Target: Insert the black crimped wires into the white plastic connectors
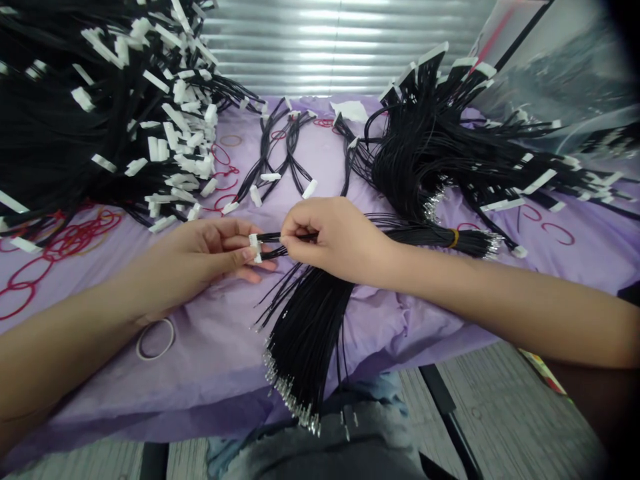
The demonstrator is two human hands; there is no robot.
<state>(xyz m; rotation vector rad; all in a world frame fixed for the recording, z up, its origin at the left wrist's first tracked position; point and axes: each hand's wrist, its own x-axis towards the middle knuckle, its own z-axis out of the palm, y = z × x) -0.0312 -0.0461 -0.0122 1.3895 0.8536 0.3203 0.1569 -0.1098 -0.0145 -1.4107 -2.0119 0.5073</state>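
Between its thumb and fingers my left hand [215,250] pinches a small white plastic connector [255,247]. Black wires [271,237] run from that connector to the right, into my right hand [333,237], whose thumb and index finger are closed on them. Under my right hand lies a thick bundle of loose black wires [310,333], fanned toward the table's front edge, with bare silver terminals at the ends. Another black wire bundle [420,235], tied by a yellow band [454,238], stretches out right of my right wrist.
Piled wire harnesses with white connectors [175,143] fill the left side; more harnesses [425,140] lie at the back right. Several finished-looking harnesses [290,150] rest at the back middle. Red rubber bands [83,237] and a pale ring [155,339] lie on the purple cloth [200,373].
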